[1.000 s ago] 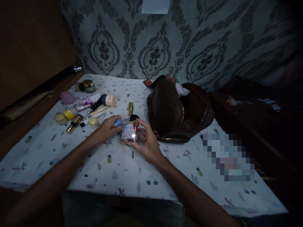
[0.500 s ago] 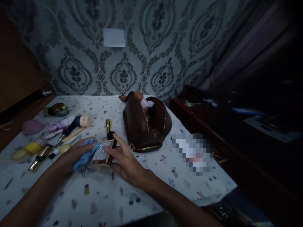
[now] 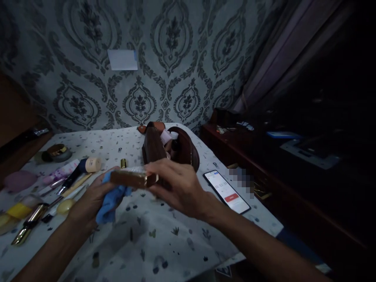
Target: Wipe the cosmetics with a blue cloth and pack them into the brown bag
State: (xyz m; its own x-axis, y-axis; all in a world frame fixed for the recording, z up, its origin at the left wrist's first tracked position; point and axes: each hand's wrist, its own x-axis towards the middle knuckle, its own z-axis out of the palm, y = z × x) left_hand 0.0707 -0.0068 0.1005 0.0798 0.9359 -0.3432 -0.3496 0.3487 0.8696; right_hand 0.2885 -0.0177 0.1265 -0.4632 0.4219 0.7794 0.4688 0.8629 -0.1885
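Note:
A gold compact [image 3: 127, 179] with a glittery silver top is held above the table, edge-on to me. My right hand [image 3: 180, 186] is closed on its right end, thumb below and fingers on top. A crumpled blue cloth [image 3: 108, 207] is gripped in my left hand [image 3: 91, 194] and pressed against the compact's left end. The left fingertips are hidden behind compact and cloth. Just beyond my right hand stands an open brown bag [image 3: 152, 145] with several small items inside. Behind the compact is a small gold-capped item [image 3: 123, 163].
Cosmetics lie along the left: a beige-and-dark tube [image 3: 92, 164], a gold tube [image 3: 29, 225], a pink sponge [image 3: 20, 180] and a round jar [image 3: 58, 152]. A phone [image 3: 227, 192] lies at the right, near the edge of the patterned tablecloth [image 3: 176, 250].
The compact has been raised and tipped, so its gold side faces me instead of its glittery top. My right hand has turned with it. The view has shifted right.

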